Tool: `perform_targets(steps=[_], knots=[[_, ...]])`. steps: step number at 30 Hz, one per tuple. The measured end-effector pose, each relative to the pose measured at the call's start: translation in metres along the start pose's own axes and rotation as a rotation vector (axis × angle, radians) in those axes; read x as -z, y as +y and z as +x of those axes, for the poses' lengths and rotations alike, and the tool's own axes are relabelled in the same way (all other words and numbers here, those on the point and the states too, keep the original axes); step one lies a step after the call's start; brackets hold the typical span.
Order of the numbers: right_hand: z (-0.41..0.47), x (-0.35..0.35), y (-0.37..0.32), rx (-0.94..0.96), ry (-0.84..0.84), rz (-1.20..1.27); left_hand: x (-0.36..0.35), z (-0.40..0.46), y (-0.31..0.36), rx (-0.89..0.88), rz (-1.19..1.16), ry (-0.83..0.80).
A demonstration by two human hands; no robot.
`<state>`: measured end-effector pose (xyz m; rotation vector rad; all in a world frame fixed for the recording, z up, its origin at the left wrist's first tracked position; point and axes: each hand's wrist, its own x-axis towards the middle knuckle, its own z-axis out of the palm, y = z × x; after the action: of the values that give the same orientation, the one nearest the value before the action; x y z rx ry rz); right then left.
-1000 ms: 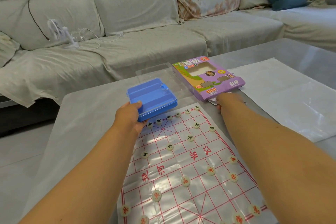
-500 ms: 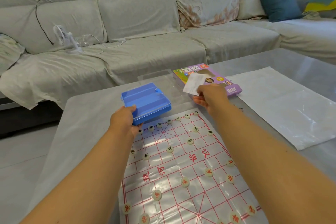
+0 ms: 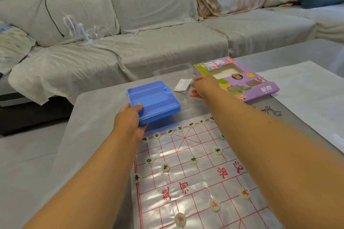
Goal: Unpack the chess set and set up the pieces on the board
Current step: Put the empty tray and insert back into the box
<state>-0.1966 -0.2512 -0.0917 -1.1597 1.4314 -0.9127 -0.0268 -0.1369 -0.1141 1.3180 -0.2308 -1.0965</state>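
The chess board (image 3: 195,178), a clear plastic sheet with a red grid, lies on the grey table with several round pale pieces on it, such as one with a black character (image 3: 193,160) and one with a red character (image 3: 214,205). My left hand (image 3: 130,119) grips the near left corner of the blue plastic case (image 3: 154,100), just beyond the board's far edge. My right hand (image 3: 202,86) hovers with fingers apart beside a folded white paper slip (image 3: 183,85), which rests on a clear plastic tray (image 3: 173,71). The purple chess box (image 3: 260,87) lies to the right.
A white plastic sheet (image 3: 307,98) covers the table's right side. Small metal rings (image 3: 270,111) lie near my right forearm. Beyond the table stands a grey covered sofa (image 3: 158,33) with a small white fan (image 3: 74,28), a cable and cushions.
My right hand picked the paper slip up from beside the purple box, carried it left and let it go on the clear tray. My left hand kept hold of the blue case.
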Motion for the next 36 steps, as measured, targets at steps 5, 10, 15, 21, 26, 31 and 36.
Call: perform_targets(steps=[5, 10, 15, 21, 26, 31, 36], knots=[[-0.038, -0.005, 0.000, -0.167, -0.235, -0.100, -0.028, 0.001, -0.006, -0.039, 0.038, -0.086], [-0.031, 0.021, -0.013, -0.057, -0.019, 0.127, -0.060, -0.011, -0.010, -0.044, 0.064, -0.127], [-0.020, 0.043, -0.021, -0.029, 0.132, 0.305, -0.074, -0.002, -0.028, -0.179, 0.627, -0.261], [-0.017, 0.042, -0.014, -0.055, 0.134, 0.434, -0.064, 0.025, -0.023, -0.421, 1.256, -0.384], [-0.018, 0.036, -0.009, -0.081, 0.093, 0.487, -0.015, 0.057, 0.018, -0.507, 1.433, -0.167], [-0.022, 0.023, -0.008, -0.095, 0.059, 0.500, 0.031, 0.075, 0.049, -0.503, 1.348, 0.139], [-0.030, 0.009, -0.007, -0.092, -0.049, 0.594, 0.047, 0.071, 0.036, -0.178, 1.310, 0.360]])
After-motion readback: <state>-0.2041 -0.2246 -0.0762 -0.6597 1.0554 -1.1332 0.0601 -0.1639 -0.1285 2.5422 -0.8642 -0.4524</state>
